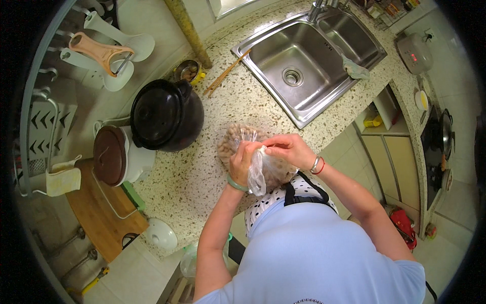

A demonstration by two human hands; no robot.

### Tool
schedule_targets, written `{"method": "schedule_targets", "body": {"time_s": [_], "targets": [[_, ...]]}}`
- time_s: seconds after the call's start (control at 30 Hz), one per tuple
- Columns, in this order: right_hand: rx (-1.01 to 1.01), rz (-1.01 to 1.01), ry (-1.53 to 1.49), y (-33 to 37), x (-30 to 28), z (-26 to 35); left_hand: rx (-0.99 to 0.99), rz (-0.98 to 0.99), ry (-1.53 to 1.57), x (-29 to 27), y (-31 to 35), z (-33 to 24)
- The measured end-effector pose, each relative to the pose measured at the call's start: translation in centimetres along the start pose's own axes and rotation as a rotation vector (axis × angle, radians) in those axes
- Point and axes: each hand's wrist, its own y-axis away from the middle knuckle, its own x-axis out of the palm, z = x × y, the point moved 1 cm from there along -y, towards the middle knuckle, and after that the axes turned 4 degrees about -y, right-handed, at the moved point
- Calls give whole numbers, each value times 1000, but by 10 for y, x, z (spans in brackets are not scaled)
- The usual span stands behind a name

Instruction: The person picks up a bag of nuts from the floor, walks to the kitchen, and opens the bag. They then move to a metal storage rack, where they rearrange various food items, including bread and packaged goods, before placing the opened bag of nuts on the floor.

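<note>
A see-through plastic bag [257,175] rests on the speckled counter in front of me, full of what look like peanuts in their shells [230,143]. My left hand [241,163] is closed around the gathered neck of the bag, a green bangle on its wrist. From the other side my right hand [291,150] pinches the twisted plastic between thumb and fingers, right beside the left hand's fingertips. The loose end of the bag hangs down toward me between both hands. Whether the neck is knotted I cannot tell.
A black lidded pot [169,115] and a white pot with a brown lid [110,154] stand left. Chopsticks [227,72] lie beside the steel sink [304,66]. A small yellow-handled bowl [188,71] is behind the black pot. A wooden board [96,213] and white lid [161,234] sit lower left.
</note>
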Motion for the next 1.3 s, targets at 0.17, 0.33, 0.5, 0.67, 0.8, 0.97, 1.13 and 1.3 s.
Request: {"method": "schedule_targets", "body": {"time_s": [0.17,0.33,0.5,0.67,0.8,0.97,1.13,1.3], "targets": [[-272,-80,456,-1,-8,22,-31,36,111,-5,-3,-5],[-526,-136,825,2,5,35,-115,58,178,-2,5,-2],[-555,-87,1031,-2,-4,33,-91,112,165,-6,-2,-11],[-467,-81,842,1,-2,40,-141,39,41,-5,1,-11],[-171,-3,353,-3,1,30,-87,-45,-45,7,15,8],[-118,50,297,-5,-8,25,-112,-79,46,12,17,6],[-548,-111,934,-5,-12,39,70,-29,89,4,7,-1],[-308,-157,728,-6,-27,34,3,75,107,-8,7,-13]]}}
